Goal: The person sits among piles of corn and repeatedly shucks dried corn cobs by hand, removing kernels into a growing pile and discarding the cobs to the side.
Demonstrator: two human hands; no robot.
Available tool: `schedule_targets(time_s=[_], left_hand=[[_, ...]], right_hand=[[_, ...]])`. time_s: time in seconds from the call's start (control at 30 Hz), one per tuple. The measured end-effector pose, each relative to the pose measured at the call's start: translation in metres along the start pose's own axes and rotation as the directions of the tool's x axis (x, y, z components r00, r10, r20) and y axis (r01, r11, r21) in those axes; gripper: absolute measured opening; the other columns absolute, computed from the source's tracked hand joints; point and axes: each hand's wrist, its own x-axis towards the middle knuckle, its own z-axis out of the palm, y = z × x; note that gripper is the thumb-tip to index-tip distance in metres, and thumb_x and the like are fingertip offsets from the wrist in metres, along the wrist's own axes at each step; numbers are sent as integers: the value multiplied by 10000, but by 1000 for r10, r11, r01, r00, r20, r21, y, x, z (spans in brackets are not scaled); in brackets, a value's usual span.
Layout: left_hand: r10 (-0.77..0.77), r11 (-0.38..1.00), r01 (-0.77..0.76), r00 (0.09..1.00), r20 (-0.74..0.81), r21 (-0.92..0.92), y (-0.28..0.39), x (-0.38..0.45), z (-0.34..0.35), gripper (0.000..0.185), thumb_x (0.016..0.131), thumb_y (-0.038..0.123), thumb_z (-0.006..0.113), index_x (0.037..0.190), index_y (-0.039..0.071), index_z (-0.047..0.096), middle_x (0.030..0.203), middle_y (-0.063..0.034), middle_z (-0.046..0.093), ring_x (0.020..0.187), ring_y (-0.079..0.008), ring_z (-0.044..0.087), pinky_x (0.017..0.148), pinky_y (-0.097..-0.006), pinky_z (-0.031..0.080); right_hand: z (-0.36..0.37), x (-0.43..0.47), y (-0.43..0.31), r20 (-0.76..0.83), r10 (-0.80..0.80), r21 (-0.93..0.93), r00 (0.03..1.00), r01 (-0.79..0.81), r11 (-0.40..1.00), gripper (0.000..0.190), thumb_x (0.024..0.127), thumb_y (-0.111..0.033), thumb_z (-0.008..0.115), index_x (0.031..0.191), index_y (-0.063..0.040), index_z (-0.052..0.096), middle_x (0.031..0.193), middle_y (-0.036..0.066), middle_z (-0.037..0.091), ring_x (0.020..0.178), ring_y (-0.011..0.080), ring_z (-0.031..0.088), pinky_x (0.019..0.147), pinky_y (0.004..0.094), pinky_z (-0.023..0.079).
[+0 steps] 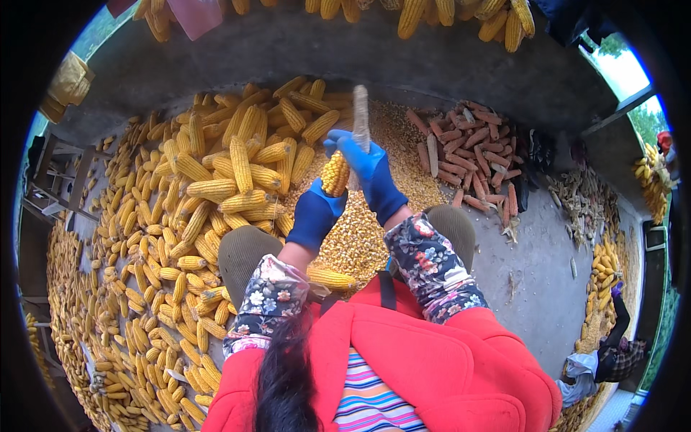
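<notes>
My left hand (319, 215), in a blue coated work glove, grips an ear of yellow corn (335, 174) tilted upward. My right hand (371, 171), gloved alike, is closed around a pale, bare corncob (361, 116) that stands nearly upright. Its upper end is a little blurred. The two hands are close together, and the right fingers reach over the top of the ear. Below them spreads a heap of loose corn kernels (353, 232). One more yellow ear (330, 279) lies near my lap, between my knees.
A large pile of unshelled ears (237, 162) covers the floor to the left. Reddish stripped cobs (475, 146) are heaped at the right, near dry husks (580, 202). Ears hang (413, 16) along the wall ahead. Another person (621, 359) is at far right beside more corn.
</notes>
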Motion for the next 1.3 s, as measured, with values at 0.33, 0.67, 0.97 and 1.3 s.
schedule_targets(time_s=[0.33,0.67,0.97,1.3], left_hand=[[-130,764,328,922,365,-555,26,-4,-14,195,905,174,754,1025,60,651,762,12,605,621,-97,564,569,-265,444],[-168,779,383,891,423,-497,12,-14,-7,243,901,234,773,1018,54,660,733,-31,640,579,-138,583,545,-316,474],[-114,907,173,979,170,-385,14,-4,-10,259,902,266,743,999,51,636,733,-59,668,610,-215,642,586,-336,506],[-56,870,169,967,249,-464,26,-20,-4,193,903,198,749,991,63,642,720,11,614,555,-98,555,501,-290,446]], right_hand=[[-13,8,-13,0,74,57,997,-74,996,286,997,-198,655,1197,7,656,1151,168,726,1068,237,715,917,350,578],[-20,10,31,-154,72,50,985,-65,997,311,986,-232,688,1158,27,681,1100,163,736,956,258,740,813,386,619],[-18,4,0,182,2,-102,983,17,995,391,1028,-236,622,1343,-3,614,1239,160,695,1171,246,672,968,344,547],[-22,16,5,-47,321,271,946,-297,916,225,961,-150,691,1086,36,666,1005,173,734,834,274,752,735,395,624]])
